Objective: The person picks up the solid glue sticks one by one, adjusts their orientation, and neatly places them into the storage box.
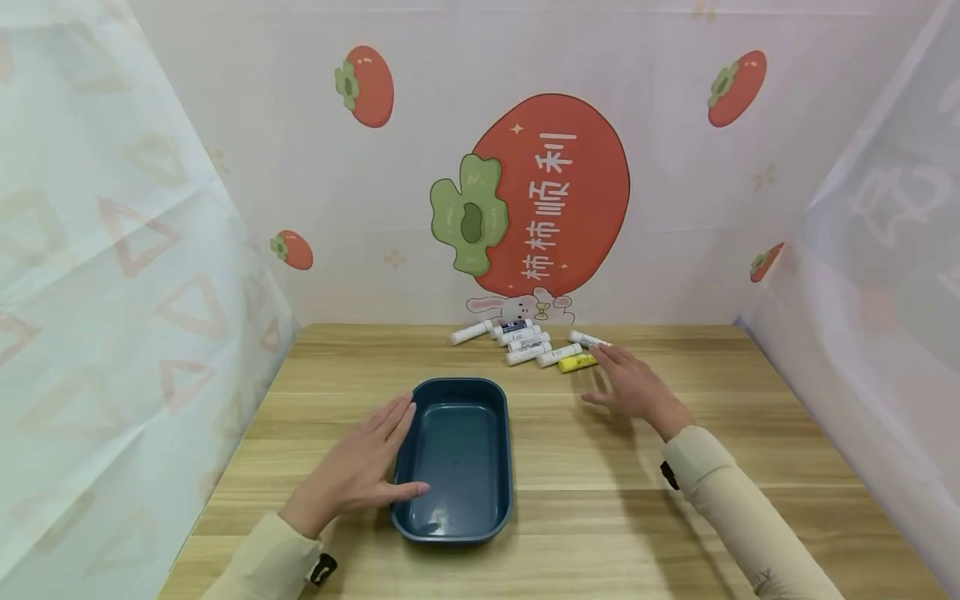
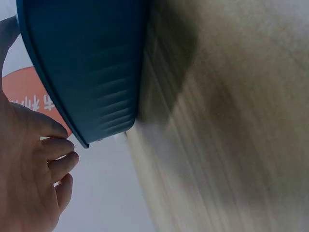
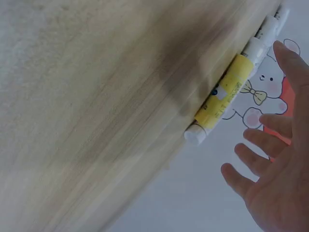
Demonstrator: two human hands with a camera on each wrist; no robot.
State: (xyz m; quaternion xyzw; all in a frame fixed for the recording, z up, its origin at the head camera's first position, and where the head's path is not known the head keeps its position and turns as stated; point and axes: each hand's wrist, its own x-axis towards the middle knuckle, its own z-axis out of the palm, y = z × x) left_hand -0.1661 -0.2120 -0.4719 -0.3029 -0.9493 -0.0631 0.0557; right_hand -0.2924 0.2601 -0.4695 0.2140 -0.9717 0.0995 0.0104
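A dark teal rectangular tray (image 1: 457, 467) stands on the table with nothing inside it. My left hand (image 1: 360, 467) is at its left side, fingers straight along the left rim and thumb reaching over the inside. In the left wrist view the fingertips (image 2: 65, 166) are close to the tray's rim; contact is hard to tell. My right hand (image 1: 637, 392) hovers with spread fingers by a yellow-labelled glue stick (image 1: 576, 363) and a white glue stick (image 1: 588, 339), holding nothing. The right wrist view shows the yellow glue stick (image 3: 224, 92) lying apart from the fingers.
Several more white glue sticks (image 1: 528, 353) lie in a loose cluster near the table's back edge, one (image 1: 471, 332) a little to the left. Behind them rises a white backdrop (image 1: 675, 250) printed with persimmons. White sheets (image 1: 112, 250) hang on both sides of the wooden table (image 1: 570, 500).
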